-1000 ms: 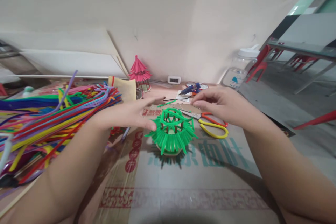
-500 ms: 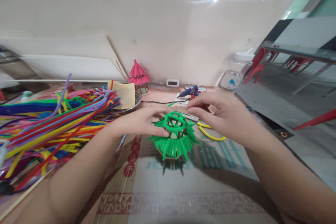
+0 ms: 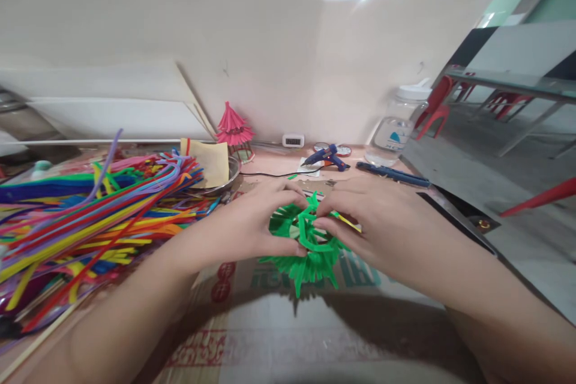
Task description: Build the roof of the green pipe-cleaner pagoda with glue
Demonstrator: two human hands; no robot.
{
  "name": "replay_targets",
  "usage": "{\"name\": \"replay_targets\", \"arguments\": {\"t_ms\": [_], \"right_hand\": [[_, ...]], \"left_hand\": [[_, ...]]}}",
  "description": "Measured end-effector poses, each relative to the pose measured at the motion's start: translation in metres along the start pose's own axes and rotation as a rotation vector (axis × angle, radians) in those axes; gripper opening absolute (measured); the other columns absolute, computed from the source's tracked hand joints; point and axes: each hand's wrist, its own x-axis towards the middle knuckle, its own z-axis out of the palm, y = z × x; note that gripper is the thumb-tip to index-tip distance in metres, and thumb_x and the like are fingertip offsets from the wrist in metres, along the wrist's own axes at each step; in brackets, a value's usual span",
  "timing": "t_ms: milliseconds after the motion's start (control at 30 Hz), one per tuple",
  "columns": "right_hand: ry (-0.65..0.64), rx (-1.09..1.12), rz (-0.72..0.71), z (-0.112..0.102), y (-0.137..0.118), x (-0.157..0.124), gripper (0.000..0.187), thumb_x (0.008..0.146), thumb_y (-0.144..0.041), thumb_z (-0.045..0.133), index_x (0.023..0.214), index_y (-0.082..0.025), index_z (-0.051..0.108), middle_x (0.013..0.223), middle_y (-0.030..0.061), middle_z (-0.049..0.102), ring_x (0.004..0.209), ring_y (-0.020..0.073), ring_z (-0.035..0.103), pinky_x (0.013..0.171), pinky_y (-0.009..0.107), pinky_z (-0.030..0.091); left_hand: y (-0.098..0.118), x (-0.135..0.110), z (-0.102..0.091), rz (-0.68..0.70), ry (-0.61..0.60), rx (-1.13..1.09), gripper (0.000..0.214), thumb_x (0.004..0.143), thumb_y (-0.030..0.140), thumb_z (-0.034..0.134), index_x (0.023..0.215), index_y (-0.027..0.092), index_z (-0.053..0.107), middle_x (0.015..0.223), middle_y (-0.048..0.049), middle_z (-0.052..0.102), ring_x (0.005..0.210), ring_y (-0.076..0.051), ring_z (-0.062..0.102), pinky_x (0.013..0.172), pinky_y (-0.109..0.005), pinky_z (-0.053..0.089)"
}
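A green pipe-cleaner pavilion model with a fringed, roof-like skirt and an open ring frame on top is between my hands, over the printed cardboard. My left hand grips its left side, thumb in front and fingers behind. My right hand pinches the upper frame with thumb and fingertips at its right. Behind the right fingers shows a bit of the yellow-handled pliers; the rest of that tool is mostly hidden.
Many coloured pipe cleaners are heaped at left. Behind stand a pink pavilion model, a metal bowl, a small digital clock, a blue glue gun and a plastic bottle. A dark blue tool lies at right.
My right hand has come down and left onto the top of the green model. The model is turned and tilted, and my left hand reaches farther around it.
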Motion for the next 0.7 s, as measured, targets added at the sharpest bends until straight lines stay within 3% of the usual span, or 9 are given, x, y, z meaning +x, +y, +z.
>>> {"name": "replay_targets", "arguments": {"t_ms": [433, 600, 700], "right_hand": [[-0.061, 0.063, -0.021, 0.006, 0.001, 0.001, 0.017, 0.096, -0.023, 0.059, 0.08, -0.022, 0.064, 0.083, -0.0007, 0.069, 0.084, 0.0194, 0.062, 0.08, 0.034, 0.04], [0.037, 0.084, 0.031, -0.006, 0.003, 0.003, 0.016, 0.097, -0.028, 0.058, 0.086, -0.022, 0.068, 0.082, -0.0005, 0.071, 0.077, 0.0169, 0.062, 0.071, 0.031, 0.039], [0.133, 0.106, 0.09, -0.016, 0.009, 0.003, 0.019, 0.098, -0.029, 0.056, 0.089, -0.021, 0.071, 0.079, 0.0, 0.072, 0.069, 0.014, 0.061, 0.063, 0.027, 0.037]], "left_hand": [[0.003, 0.0, 0.001, -0.027, -0.014, 0.003, 0.045, 0.082, 0.042, 0.078, 0.121, 0.025, 0.062, 0.127, -0.005, 0.059, 0.12, -0.024, 0.054, 0.1, -0.036, 0.046], [-0.005, 0.0, -0.003, 0.02, -0.024, -0.026, 0.048, 0.084, 0.043, 0.077, 0.125, 0.025, 0.061, 0.133, -0.0054, 0.06, 0.125, -0.024, 0.053, 0.104, -0.036, 0.044], [-0.012, -0.001, -0.007, -0.019, -0.046, -0.051, 0.053, 0.083, 0.042, 0.078, 0.13, 0.027, 0.06, 0.136, -0.0064, 0.06, 0.127, -0.026, 0.055, 0.104, -0.037, 0.046]]}}
